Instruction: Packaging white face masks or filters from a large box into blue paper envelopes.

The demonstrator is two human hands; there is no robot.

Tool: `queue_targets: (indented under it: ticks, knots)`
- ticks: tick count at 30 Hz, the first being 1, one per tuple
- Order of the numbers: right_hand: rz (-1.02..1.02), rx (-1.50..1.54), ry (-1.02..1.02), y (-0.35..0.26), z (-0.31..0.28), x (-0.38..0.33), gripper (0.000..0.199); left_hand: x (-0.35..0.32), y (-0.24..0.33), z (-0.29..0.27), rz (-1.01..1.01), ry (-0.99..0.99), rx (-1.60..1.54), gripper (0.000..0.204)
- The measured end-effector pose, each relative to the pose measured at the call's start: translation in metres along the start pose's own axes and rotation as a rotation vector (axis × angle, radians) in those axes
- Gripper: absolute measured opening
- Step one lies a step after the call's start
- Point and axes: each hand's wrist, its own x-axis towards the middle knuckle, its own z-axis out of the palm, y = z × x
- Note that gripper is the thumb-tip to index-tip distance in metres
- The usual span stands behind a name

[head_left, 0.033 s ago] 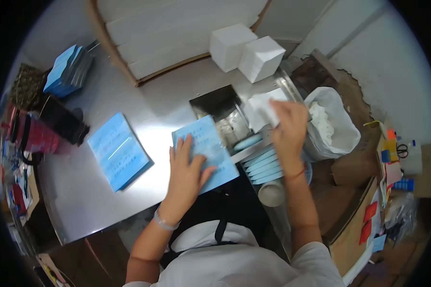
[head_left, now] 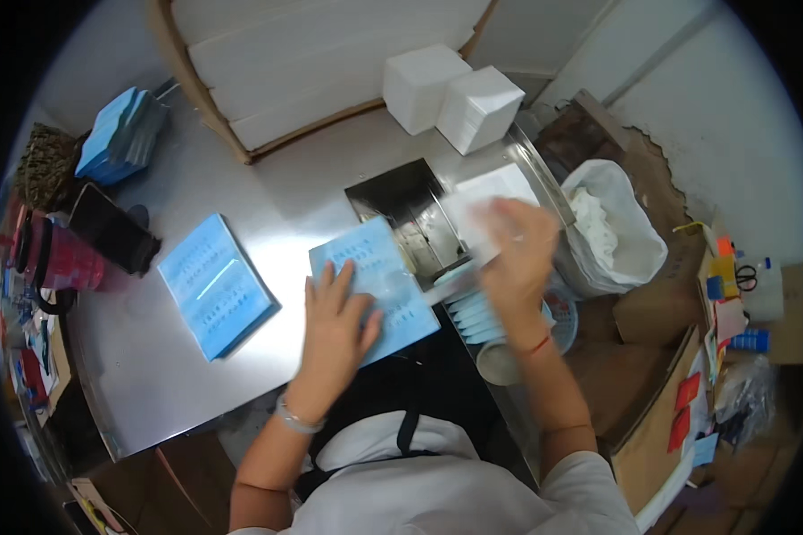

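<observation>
My left hand (head_left: 337, 312) lies flat with fingers spread on a blue printed packet (head_left: 403, 316) in a clear glossy wrapper, at the near edge of the steel table. My right hand (head_left: 516, 259) is blurred by motion, its fingers curled at a thin white sheet (head_left: 473, 230) that looks like tissue paper. Beneath and beyond it lies a white paper stack (head_left: 507, 184), beside a dark rectangular opening (head_left: 397, 192) in the tabletop. Below my right wrist stands a row of light-blue flat packets (head_left: 473, 316), partly hidden by the arm.
A second blue packet pile (head_left: 219, 285) lies left on the steel table (head_left: 143, 374). Two white paper blocks (head_left: 480, 109) stand at the back. A lined bin (head_left: 625, 241) is at right. A phone (head_left: 111, 227), a pink jug (head_left: 76, 259) and more blue packets (head_left: 116, 134) stand far left.
The whole view has shifted slightly. My right hand has moved a little nearer me and left, with the white sheet at its fingers. My left hand stays on the blue packet.
</observation>
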Motion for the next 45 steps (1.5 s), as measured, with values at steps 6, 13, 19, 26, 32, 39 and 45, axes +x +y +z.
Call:
queue_targets:
  ticks: [6, 13, 19, 26, 32, 39, 45]
  knots:
    - [-0.216, 0.34, -0.358, -0.075, 0.04, -0.037, 0.03, 0.002, -0.006, -0.022, 0.009, -0.003, 0.093, 0.037]
    - [-0.017, 0.326, -0.032, -0.023, 0.054, -0.019, 0.025, -0.007, 0.019, -0.017, 0.047, -0.034, 0.216, 0.042]
    - [0.209, -0.165, 0.005, 0.013, 0.032, 0.0, 0.018, 0.017, 0.008, -0.031, -0.11, -0.228, 0.16, 0.057]
    - [0.248, 0.036, -0.162, 0.03, 0.01, 0.0, 0.027, 0.044, 0.014, -0.036, 0.052, -0.204, 0.375, 0.06]
    - [0.108, 0.08, 0.136, -0.004, -0.014, 0.006, 0.04, 0.018, 0.01, -0.028, 0.01, -0.14, -0.003, 0.036]
    - [0.038, 0.504, -0.226, -0.034, -0.006, -0.023, 0.032, 0.013, 0.013, -0.033, 0.08, -0.215, 0.217, 0.039]
    - [0.361, 0.462, 0.041, -0.061, -0.014, -0.032, 0.036, 0.02, 0.0, -0.043, -0.024, -0.343, 0.038, 0.044]
